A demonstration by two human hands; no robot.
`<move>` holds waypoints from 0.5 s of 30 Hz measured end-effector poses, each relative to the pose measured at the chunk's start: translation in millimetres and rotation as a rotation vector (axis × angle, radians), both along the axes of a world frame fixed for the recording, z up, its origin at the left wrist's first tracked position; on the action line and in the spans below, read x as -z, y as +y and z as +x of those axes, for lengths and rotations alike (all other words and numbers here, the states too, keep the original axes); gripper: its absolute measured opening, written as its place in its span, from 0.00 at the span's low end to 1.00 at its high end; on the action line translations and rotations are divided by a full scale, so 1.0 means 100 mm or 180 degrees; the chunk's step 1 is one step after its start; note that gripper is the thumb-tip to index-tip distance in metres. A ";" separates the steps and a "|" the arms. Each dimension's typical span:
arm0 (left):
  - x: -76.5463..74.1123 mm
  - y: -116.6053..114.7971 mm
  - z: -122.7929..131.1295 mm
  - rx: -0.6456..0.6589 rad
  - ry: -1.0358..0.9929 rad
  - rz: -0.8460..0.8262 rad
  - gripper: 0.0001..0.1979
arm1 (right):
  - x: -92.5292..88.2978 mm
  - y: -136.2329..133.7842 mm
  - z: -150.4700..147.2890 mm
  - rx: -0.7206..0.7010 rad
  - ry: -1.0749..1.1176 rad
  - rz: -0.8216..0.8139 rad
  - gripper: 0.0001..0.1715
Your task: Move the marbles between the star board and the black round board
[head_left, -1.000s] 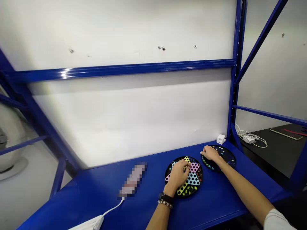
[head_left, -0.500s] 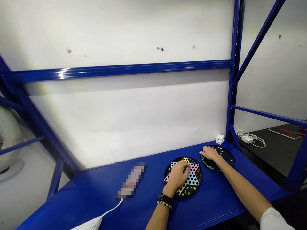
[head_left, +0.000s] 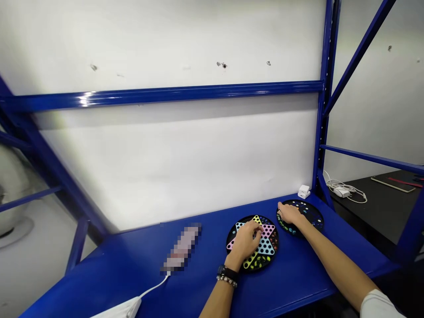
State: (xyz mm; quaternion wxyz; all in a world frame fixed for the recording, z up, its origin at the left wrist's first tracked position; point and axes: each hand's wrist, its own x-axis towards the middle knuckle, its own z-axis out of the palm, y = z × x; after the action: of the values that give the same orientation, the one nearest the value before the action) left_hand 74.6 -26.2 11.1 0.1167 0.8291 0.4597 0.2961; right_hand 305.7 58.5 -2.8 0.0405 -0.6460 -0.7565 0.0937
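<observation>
A round black Chinese checkers board lies on the blue table, with a coloured star of holes and marbles in the rim pockets around it. My left hand is over the star's left half and hides part of it. Its fingers are bent, the thumb stands apart from them, and nothing shows between. Farther right is a second round black tray holding green, blue and white marbles. At that tray's left rim, my right hand has its fingers drawn together and pointing down; what they hold, if anything, is hidden.
A blurred-out flat object lies left of the board, joined by a white cable to a white box at the front. White chargers stand in the back right corner. A blue metal frame and white wall rise behind.
My right hand has shifted very slightly at the tray's left rim. My left hand keeps nearly the same pose over the board. The camera view has moved a little.
</observation>
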 end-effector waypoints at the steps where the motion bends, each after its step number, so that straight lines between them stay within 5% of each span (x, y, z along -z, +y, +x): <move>1: 0.00 0.00 0.00 0.0001 -0.0009 0.0006 0.10 | 0.01 -0.01 -0.01 0.0002 0.0003 0.0001 0.18; 6: -0.02 0.00 0.01 0.0011 -0.0031 -0.0010 0.10 | 0.07 -0.01 -0.01 0.0045 0.0161 0.0073 0.18; 9: -0.02 -0.01 0.01 -0.0028 -0.0058 -0.0033 0.10 | 0.11 0.04 0.08 0.0157 0.0858 0.0190 0.13; 15: -0.04 -0.01 0.00 0.0011 -0.0079 -0.0015 0.10 | 0.15 0.13 0.32 0.0733 0.3813 -0.0523 0.09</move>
State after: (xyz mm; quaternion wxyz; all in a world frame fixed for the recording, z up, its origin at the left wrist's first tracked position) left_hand 75.1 -27.2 15.2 0.1249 0.8259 0.4575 0.3050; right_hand 338.0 71.5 -17.6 0.4185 -0.5597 -0.5179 0.4934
